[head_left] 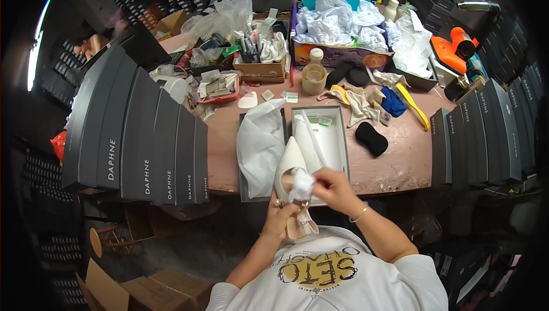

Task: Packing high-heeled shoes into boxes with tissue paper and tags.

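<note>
My left hand (277, 220) grips a cream pointed shoe (291, 153) near its heel end, with the toe pointing away from me. At the shoe's opening, my right hand (334, 188) pinches a wad of white tissue paper (302, 185). Part of the wad is smeared by motion. Beneath and beyond the shoe lies an open grey-edged shoe box (345, 131) with a white inside. A long white shape (309, 139), perhaps another shoe or paper, rests in it beside small green-and-white packets (324, 121). White wrapping paper (260, 145) covers the tray to its left.
Dark shoe boxes line up on the table's left (134, 133) and right (486, 131). Crumpled white paper fills a large box (337, 25) at the back. A black sponge (371, 139), cloths (357, 102), a yellow-handled brush (413, 108) and a jar (314, 76) lie around.
</note>
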{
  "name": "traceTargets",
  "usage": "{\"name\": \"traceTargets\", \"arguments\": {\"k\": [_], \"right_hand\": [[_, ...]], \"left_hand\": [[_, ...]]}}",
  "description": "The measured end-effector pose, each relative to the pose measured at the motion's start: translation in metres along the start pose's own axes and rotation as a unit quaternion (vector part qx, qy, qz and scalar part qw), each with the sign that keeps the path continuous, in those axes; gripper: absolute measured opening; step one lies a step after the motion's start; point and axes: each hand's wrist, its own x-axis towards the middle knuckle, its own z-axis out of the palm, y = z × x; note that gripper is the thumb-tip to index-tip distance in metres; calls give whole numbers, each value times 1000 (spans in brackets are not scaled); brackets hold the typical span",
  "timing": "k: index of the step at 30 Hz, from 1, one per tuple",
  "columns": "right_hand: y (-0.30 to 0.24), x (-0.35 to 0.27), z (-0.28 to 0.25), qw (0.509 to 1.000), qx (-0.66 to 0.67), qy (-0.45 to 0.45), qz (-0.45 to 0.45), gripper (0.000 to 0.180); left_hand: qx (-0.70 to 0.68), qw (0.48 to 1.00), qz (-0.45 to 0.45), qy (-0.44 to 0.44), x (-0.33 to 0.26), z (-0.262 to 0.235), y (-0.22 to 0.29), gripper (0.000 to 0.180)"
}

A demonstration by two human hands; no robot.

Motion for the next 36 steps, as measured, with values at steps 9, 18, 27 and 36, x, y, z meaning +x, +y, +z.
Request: {"name": "traceTargets", "arguments": {"k": [9,18,27,36], "right_hand": [[-24,19,-1,973,-39,-225,-16,50],[23,50,71,951,-183,-229,-97,39],[-3,0,72,960,-132,-245,-28,62],[-7,-21,71,963,-122,-192,-145,54]], "left_hand": [[-46,996,75,-23,3,21,15,58],[-22,996,83,4,-7,30,-1,71],[82,995,16,56,48,-4,36,45],[121,988,40,90,15,-3,33,42]]}}
